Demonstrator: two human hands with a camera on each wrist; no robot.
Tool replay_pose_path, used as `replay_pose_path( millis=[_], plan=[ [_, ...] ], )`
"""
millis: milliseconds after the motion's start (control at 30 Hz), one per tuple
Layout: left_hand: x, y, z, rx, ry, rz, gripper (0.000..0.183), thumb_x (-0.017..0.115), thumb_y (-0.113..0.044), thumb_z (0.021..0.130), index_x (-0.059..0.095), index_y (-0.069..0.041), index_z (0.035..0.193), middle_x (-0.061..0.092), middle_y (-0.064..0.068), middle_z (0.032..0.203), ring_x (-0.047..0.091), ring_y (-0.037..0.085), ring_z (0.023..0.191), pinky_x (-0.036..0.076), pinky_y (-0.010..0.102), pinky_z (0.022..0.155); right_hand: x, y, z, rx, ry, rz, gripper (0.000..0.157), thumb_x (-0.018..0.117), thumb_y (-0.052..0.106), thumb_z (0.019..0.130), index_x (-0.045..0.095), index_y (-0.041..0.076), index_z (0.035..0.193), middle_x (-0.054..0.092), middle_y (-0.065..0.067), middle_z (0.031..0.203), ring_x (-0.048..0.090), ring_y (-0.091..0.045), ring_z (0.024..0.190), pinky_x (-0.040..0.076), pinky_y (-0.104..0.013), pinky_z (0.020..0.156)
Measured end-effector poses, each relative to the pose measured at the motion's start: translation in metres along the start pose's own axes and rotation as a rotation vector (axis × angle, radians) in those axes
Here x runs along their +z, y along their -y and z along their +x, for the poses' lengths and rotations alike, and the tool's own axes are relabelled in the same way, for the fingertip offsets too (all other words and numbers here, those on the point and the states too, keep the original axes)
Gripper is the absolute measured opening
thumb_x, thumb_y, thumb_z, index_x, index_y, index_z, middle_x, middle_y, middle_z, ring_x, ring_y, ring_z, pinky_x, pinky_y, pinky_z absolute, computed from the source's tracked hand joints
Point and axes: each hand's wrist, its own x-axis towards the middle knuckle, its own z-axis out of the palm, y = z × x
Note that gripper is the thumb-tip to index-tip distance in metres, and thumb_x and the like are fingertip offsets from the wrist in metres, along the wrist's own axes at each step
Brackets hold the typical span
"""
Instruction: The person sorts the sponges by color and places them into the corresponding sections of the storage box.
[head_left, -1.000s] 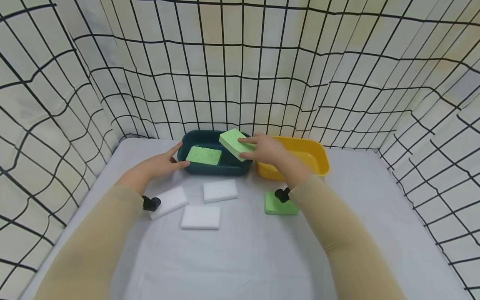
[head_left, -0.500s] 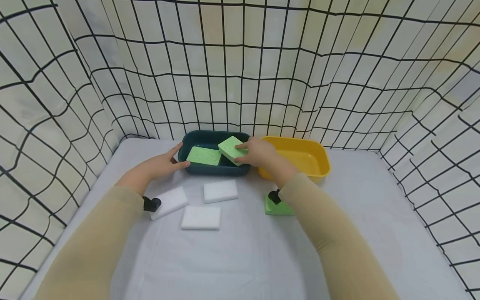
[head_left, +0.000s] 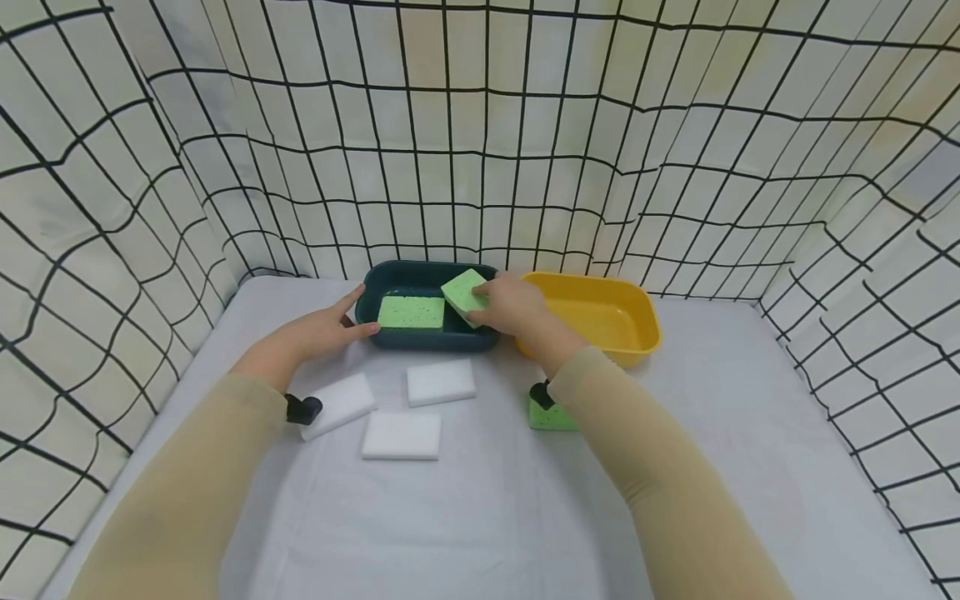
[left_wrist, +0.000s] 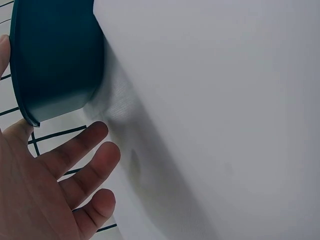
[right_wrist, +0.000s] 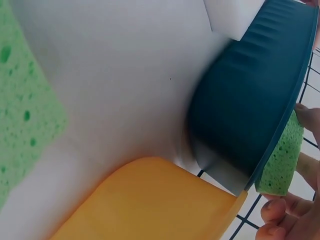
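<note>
A dark teal plastic tub [head_left: 427,340] stands at the back of the table. My left hand [head_left: 318,332] touches its left end, thumb and index finger spread along the rim; the other fingers [left_wrist: 90,170] extend loosely beneath the rim in the left wrist view. My right hand [head_left: 512,307] pinches a green sponge [head_left: 460,292] between thumb and fingers, tilted over the tub's right end. In the right wrist view that sponge [right_wrist: 281,162] shows at the tub's rim. Another green sponge [head_left: 411,312] lies flat inside, on the left.
Right beside the teal tub is a yellow tub [head_left: 611,312], partly behind my right hand. Three white sponges [head_left: 402,436] lie on the white table in front. A green sponge [head_left: 551,416] lies under my right wrist. Black wire grid [head_left: 480,125] encloses the back and sides.
My right hand has moved left and slightly down with the green sponge, bringing it lower over the teal tub. The sponge inside now lies straighter. My left hand has stayed put.
</note>
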Motion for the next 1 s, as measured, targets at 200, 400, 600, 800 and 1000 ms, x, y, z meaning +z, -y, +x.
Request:
replay_pose_path(
  millis=[200,400,600,800,1000],
  plan=[
    [0.0016,-0.0002,0.0008,-0.005,0.000,-0.010,0.098,0.042,-0.076,0.091,-0.015,-0.032,0.158,0.044,0.029,0.144,0.038,0.050,0.134,0.023,0.072,0.106,0.0040,0.0014,0.0031,0.000,0.010,-0.032,0.059,0.064,0.061,0.088,0.059,0.032,0.139,0.054,-0.004,0.120,0.052,-0.020,0.095,0.048,-0.036,0.074],
    [0.0013,-0.0007,0.0005,-0.006,0.003,-0.008,0.098,0.041,-0.076,0.091,-0.015,-0.031,0.158,0.044,0.029,0.145,0.038,0.050,0.134,0.023,0.072,0.106,0.0091,0.0024,0.0060,-0.021,0.051,-0.043,0.062,0.063,0.064,0.087,0.058,0.033,0.140,0.056,-0.003,0.130,0.054,-0.021,0.105,0.049,-0.037,0.083],
    [0.0014,-0.0010,0.0015,-0.010,0.005,-0.015,0.099,0.042,-0.077,0.090,-0.015,-0.033,0.157,0.044,0.028,0.145,0.038,0.050,0.134,0.022,0.073,0.106,0.0094,0.0014,0.0053,-0.064,0.064,-0.041,0.058,0.064,0.062,0.088,0.059,0.035,0.139,0.056,-0.002,0.127,0.055,-0.021,0.107,0.049,-0.037,0.084],
    [0.0010,-0.0013,0.0021,-0.012,0.009,-0.017,0.099,0.042,-0.077,0.090,-0.016,-0.032,0.157,0.044,0.029,0.145,0.037,0.050,0.135,0.022,0.073,0.106,0.0078,-0.0016,0.0043,-0.077,0.057,-0.003,0.059,0.066,0.060,0.087,0.058,0.036,0.140,0.055,-0.003,0.127,0.054,-0.021,0.104,0.049,-0.036,0.084],
    [-0.0001,-0.0020,-0.0001,-0.016,0.011,-0.021,0.099,0.042,-0.076,0.091,-0.016,-0.031,0.157,0.043,0.029,0.146,0.037,0.051,0.135,0.022,0.072,0.106,0.0047,-0.0055,0.0003,-0.084,0.046,0.046,0.060,0.070,0.057,0.087,0.057,0.034,0.141,0.055,-0.005,0.131,0.055,-0.022,0.106,0.049,-0.038,0.089]
  ],
)
